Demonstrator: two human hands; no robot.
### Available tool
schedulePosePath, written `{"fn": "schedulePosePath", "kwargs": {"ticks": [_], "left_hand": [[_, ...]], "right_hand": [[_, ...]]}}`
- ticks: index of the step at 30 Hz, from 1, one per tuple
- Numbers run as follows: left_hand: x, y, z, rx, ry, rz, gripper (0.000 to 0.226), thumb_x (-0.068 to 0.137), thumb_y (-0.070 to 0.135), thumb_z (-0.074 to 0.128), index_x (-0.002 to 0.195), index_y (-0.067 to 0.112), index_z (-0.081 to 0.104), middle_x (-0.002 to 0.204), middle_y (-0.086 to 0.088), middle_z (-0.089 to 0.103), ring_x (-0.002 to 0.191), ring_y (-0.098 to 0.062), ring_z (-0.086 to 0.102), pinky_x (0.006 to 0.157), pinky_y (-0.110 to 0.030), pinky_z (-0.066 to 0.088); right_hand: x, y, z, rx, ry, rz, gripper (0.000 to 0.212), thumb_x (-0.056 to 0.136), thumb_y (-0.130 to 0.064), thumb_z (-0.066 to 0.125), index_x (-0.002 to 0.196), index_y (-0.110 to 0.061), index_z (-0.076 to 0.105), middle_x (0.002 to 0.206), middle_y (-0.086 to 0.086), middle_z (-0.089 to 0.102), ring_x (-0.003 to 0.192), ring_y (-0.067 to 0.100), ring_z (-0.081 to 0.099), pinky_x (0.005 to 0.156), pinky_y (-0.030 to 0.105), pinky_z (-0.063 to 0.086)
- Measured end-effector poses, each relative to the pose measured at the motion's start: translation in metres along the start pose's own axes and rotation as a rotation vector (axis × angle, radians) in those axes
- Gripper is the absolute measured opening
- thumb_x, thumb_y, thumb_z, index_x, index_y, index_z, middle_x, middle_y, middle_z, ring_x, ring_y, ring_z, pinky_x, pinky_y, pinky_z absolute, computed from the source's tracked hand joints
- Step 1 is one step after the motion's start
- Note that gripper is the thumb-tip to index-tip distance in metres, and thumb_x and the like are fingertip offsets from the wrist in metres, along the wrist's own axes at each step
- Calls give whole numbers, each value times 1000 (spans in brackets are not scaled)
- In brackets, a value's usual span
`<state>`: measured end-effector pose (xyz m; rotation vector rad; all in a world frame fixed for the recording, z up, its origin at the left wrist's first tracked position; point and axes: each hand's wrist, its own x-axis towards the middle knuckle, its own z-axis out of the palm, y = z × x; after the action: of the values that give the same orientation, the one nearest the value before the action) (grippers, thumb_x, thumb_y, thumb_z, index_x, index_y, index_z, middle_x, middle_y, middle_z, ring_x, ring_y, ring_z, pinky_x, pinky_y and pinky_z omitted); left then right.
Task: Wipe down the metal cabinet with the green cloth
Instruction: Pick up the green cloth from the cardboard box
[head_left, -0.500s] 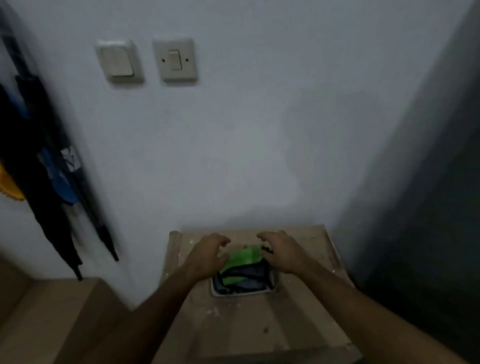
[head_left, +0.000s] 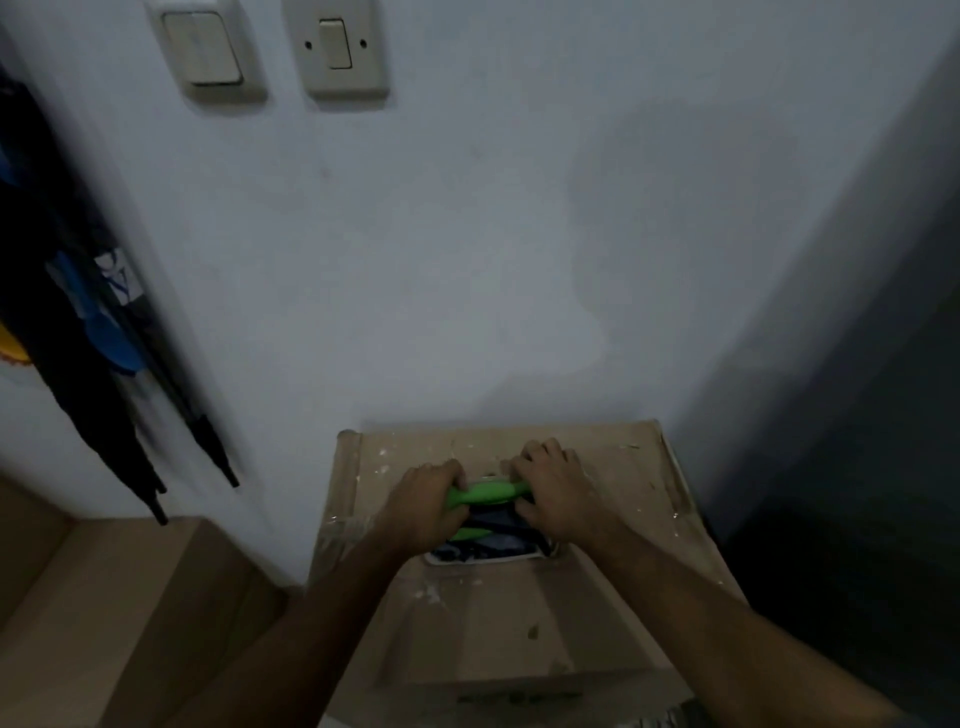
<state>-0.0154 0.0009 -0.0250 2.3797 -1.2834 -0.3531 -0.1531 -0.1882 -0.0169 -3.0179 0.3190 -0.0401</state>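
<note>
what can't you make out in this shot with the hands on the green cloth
Head view, dim and soft:
- Left hand and right hand: fingertips curl into the green cloth, hiding how much of it they hold.
- Dark fabric in the white tray: too dark and blurred to identify.
- Dark items hanging on the wall: blurred, cut by the left edge.
- No metal cabinet can be identified.

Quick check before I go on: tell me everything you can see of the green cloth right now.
The green cloth is bright green, soft fabric by its look, bunched into a stretched roll between both hands. The left hand grips its left end, the right hand its right end. A second green fold shows lower, lying on dark cloths in a white container set in the speckled beige top. Its full size is hidden.
</note>
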Motion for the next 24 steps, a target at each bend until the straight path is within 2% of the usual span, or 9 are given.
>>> {"fn": "schedulePosePath", "kwargs": {"ticks": [4, 7, 10, 13, 15, 17, 20, 22, 24], "left_hand": [[-9, 10, -11, -379, 78, -107, 23, 83, 27, 71, 97, 23, 53, 83, -6, 65, 72, -21, 60, 64, -37, 48], [-11, 17, -27, -821, 85, -195, 18, 93, 12, 77, 106, 14, 64, 93, -6, 74, 86, -20, 71, 70, -28, 57], [-17, 31, -52, -1126, -29, -172, 22, 99, 22, 68, 118, 12, 65, 104, -3, 77, 97, -21, 74, 72, -29, 60], [-23, 43, -74, -1231, -170, -148, 14, 102, 18, 62, 116, 22, 63, 100, -2, 72, 92, -22, 73, 65, -38, 63], [-28, 53, -86, -1265, -252, -103, 23, 103, 5, 56, 106, 24, 69, 100, -8, 71, 87, -24, 73, 65, -40, 64], [-33, 66, -97, -1259, -329, -47, 38, 101, -8, 51, 92, 22, 73, 98, -12, 71, 85, -24, 72, 68, -36, 64], [-39, 93, -110, -1178, -449, 57, 48, 94, -21, 50, 83, 17, 78, 103, -13, 72, 93, -25, 72, 78, -30, 62], [-45, 114, -117, -1130, -527, 140, 43, 85, -22, 58, 87, 15, 81, 111, -10, 71, 101, -26, 69, 84, -29, 60], [-52, 139, -122, -1131, -583, 207, 30, 82, -12, 68, 93, 12, 81, 117, -10, 71, 105, -25, 68, 88, -29, 59]], "right_hand": [[-12, 1, -18, 266, 70, 0, 28, 81, -30, 66, 101, -17, 51, 95, 5, 56, 95, 29, 48, 73, 36, 25], [-24, -6, -39, 478, 147, 26, 24, 83, -30, 62, 97, -25, 43, 74, 1, 54, 69, 27, 51, 58, 41, 31], [-39, -15, -63, 704, 165, 39, 18, 94, -23, 58, 101, -32, 44, 75, 2, 59, 61, 27, 56, 51, 43, 42], [-56, -24, -86, 929, 121, 59, 24, 98, -6, 57, 102, -29, 52, 94, 1, 65, 75, 24, 63, 57, 32, 46], [-69, -28, -101, 1063, 59, 81, 23, 93, 0, 63, 98, -21, 59, 98, -5, 64, 82, 16, 61, 66, 29, 46], [-86, -34, -115, 1199, 12, 137, 8, 92, -14, 71, 91, -17, 64, 89, -8, 63, 79, 13, 59, 67, 24, 46], [-111, -41, -131, 1223, 91, 243, 25, 96, -39, 69, 81, -21, 59, 73, -8, 58, 67, 9, 55, 59, 22, 41], [-131, -45, -139, 1160, 127, 291, 22, 94, -37, 74, 93, -23, 56, 83, -6, 66, 73, 10, 61, 63, 26, 49], [-154, -48, -147, 1134, 146, 324, 30, 89, -37, 79, 112, -35, 60, 106, -6, 69, 92, 7, 69, 82, 31, 59]]}}
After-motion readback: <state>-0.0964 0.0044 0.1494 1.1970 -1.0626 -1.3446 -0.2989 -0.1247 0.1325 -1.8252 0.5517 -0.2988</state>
